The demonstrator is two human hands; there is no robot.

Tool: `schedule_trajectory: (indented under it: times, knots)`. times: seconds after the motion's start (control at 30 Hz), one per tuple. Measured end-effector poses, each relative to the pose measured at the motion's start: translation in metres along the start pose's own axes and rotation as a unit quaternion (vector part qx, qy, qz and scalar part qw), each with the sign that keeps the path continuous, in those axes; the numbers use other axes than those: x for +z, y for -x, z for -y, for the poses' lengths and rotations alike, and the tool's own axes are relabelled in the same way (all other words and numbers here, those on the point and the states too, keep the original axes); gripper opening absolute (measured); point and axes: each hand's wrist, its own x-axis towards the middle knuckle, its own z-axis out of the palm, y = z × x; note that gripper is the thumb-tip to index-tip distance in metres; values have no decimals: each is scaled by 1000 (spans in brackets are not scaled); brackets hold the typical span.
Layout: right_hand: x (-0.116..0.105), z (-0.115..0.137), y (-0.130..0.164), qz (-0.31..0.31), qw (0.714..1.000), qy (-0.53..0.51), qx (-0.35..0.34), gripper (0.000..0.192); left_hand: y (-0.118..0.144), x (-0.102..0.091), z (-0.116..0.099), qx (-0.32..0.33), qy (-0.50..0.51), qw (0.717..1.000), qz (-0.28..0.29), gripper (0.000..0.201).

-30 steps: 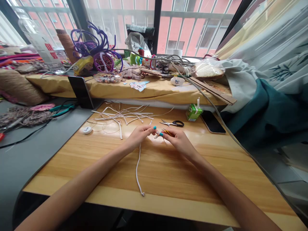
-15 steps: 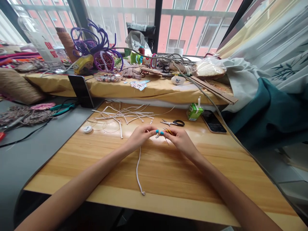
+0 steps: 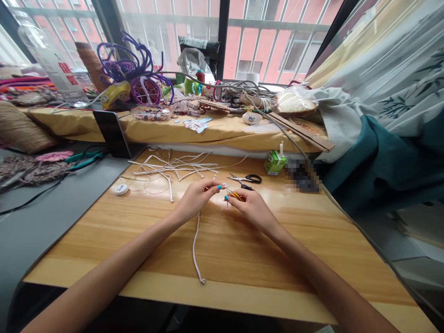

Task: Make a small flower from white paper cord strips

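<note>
Over the middle of the wooden table (image 3: 312, 240), my left hand (image 3: 197, 199) pinches the upper end of a white cord (image 3: 195, 245) that trails toward me and ends near the table's front edge. My right hand (image 3: 251, 208) meets it fingertip to fingertip and grips a small tool with yellow handles (image 3: 236, 195). Between the fingertips sits a tiny pale piece, too small to make out. Black-handled scissors (image 3: 247, 178) lie just beyond my right hand.
Cut white cords (image 3: 173, 166) are strewn at the table's back left beside a small white spool (image 3: 121, 189). A green drink carton (image 3: 275, 162) stands back right. Behind, a cluttered ledge carries a bead tray (image 3: 152, 112), purple wire shapes (image 3: 135, 69) and cables. Curtains hang right.
Both hands have stayed together at the same spot, with only small finger shifts on the cord end. The view has drifted slightly.
</note>
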Motion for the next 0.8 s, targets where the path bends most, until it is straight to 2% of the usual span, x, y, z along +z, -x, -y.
schedule_trajectory:
  times: [0.13,0.3,0.4,0.47,0.57,0.67,0.8]
  knots:
    - [3,3,3,-20,998,50,-24,24,2,4,-3,-9,-30,999,16,26]
    - [6,2,3,-19,992,113,-48,19,5,4,-6,-54,-17,998,21,25]
    - [5,-1,3,46,985,143,-85,19,1,-2,-4,-91,1,995,28,21]
    - [2,-1,3,102,979,143,-100,19,-3,-8,-3,-138,19,989,43,19]
    - [-3,1,3,138,980,122,-71,22,-8,-15,-3,-172,17,983,71,19]
    - [-8,5,2,170,983,73,-15,21,-9,-19,-3,-146,6,986,80,23]
    - [-14,8,1,241,970,-3,34,19,-9,-20,0,-77,-62,991,85,29]
